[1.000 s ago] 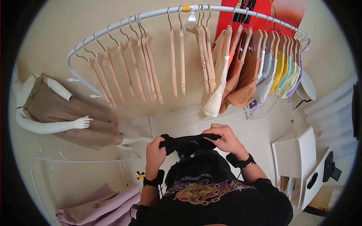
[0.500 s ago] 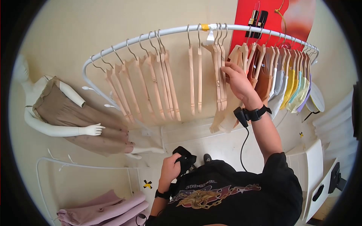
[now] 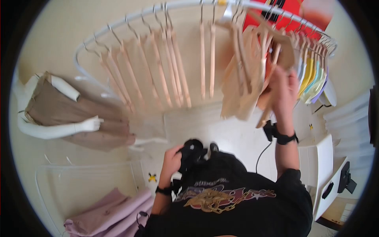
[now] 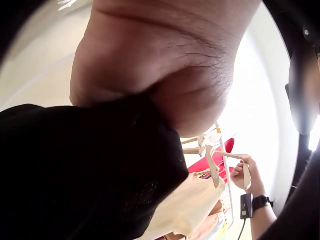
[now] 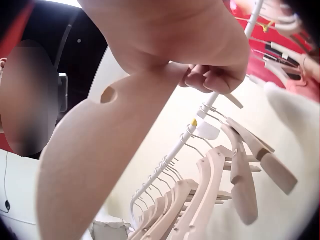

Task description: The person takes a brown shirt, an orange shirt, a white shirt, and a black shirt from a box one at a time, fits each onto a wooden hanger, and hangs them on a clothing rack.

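**Hanger in one grip, black garment in the other**

Close against my chest, my left grip (image 3: 172,158) is curled tight round the black garment (image 3: 192,152); the cloth is bunched into a wad, and the left wrist view shows it filling my palm, so nothing of it hangs free; the garment sits low, just in front of my black printed shirt (image 3: 221,197).

Higher and further out, my right grip (image 3: 284,91) is raised to the rail; its fingers (image 5: 212,76) are folded over the neck of a wooden hanger (image 5: 100,165), thumb and fingertips pinching it near the hook; I cannot tell whether the hook has cleared the white rail (image 3: 118,24) or rests on it, for that part is blurred.

I judge the step in hand to be fetching a hanger for the garment; the next move, as I read it, calls for bringing the two together in front of me, and for loosening the wad so the neck opening can be found; one grip alone cannot spread it.

Beyond my hands a row of empty wooden hangers (image 3: 158,67) hangs along the rail; to the right of them hang cream garments (image 3: 237,91), then pastel tops (image 3: 312,79); off to the left stands a mannequin (image 3: 59,114) in a brown dress.
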